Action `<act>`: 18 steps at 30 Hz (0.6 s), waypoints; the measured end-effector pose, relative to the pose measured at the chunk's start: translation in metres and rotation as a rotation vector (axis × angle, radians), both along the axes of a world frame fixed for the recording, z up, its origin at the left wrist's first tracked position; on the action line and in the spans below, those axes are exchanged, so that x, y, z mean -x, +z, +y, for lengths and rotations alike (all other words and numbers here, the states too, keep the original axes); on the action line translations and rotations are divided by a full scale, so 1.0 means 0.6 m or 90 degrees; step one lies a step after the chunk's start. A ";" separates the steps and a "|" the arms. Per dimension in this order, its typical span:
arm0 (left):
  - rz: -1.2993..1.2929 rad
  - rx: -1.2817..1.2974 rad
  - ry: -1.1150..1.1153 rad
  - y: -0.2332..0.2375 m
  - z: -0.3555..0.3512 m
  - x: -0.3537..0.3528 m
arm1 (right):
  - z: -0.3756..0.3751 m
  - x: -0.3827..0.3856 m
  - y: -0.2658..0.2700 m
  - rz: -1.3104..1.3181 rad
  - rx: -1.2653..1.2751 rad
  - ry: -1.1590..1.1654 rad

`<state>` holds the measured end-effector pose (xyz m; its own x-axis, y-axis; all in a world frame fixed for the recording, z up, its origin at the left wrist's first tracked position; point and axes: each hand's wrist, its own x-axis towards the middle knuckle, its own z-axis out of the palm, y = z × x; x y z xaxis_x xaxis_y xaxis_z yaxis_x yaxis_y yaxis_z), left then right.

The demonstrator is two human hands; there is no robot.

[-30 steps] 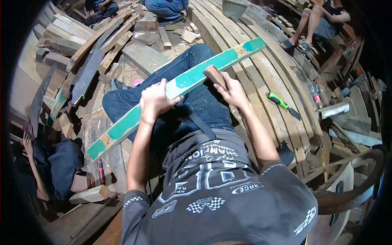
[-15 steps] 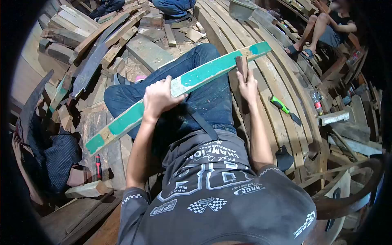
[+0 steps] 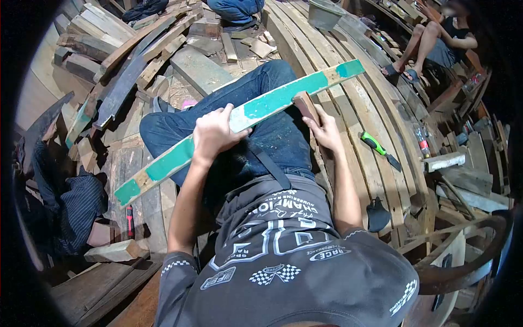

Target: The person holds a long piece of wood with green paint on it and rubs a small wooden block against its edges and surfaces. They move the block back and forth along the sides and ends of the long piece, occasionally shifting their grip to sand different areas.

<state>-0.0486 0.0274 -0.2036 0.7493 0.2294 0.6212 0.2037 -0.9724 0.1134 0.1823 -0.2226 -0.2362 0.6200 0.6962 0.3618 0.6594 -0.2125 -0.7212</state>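
Green-painted board (image 3: 264, 106) lies slantwise over the seated worker's jeans (image 3: 177, 131), left end closer in, right end farther out. Paint patchy: bare wood near both ends, whitish stretch next to the left hand (image 3: 215, 133). That hand is on the board just left of its middle, fingers clasped around it. Right hand (image 3: 328, 133) is on the near side of the board's right half, fingers gripping a brown wood block (image 3: 306, 107). Block's upper end meets the board's near edge in my line of sight; can't tell if they touch.

Long planks (image 3: 381, 120) run past the board's right end. On them: green-handled tool (image 3: 372, 143) with a dark blade, right of the board and nearer the worker than its right end; grey tub (image 3: 325, 16), beyond that end. Bottle (image 3: 423, 140) well to the board's right. Another person (image 3: 449, 43) sits farther out past the right end. Red-and-black tool (image 3: 130, 220) near the board's left end, worker's side. Striped dark cloth (image 3: 81, 204) left of that end. Scrap lumber (image 3: 117, 46) heaped beyond the board's left half.
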 end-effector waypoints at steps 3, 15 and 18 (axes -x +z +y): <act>-0.045 -0.044 0.007 -0.004 -0.002 0.000 | 0.004 -0.022 -0.003 0.014 -0.088 -0.054; -0.018 -0.015 0.018 -0.009 -0.002 0.001 | 0.005 -0.052 -0.029 -0.067 -0.122 -0.128; 0.055 0.025 0.035 0.009 -0.006 0.000 | 0.013 0.013 0.005 -0.035 -0.014 -0.064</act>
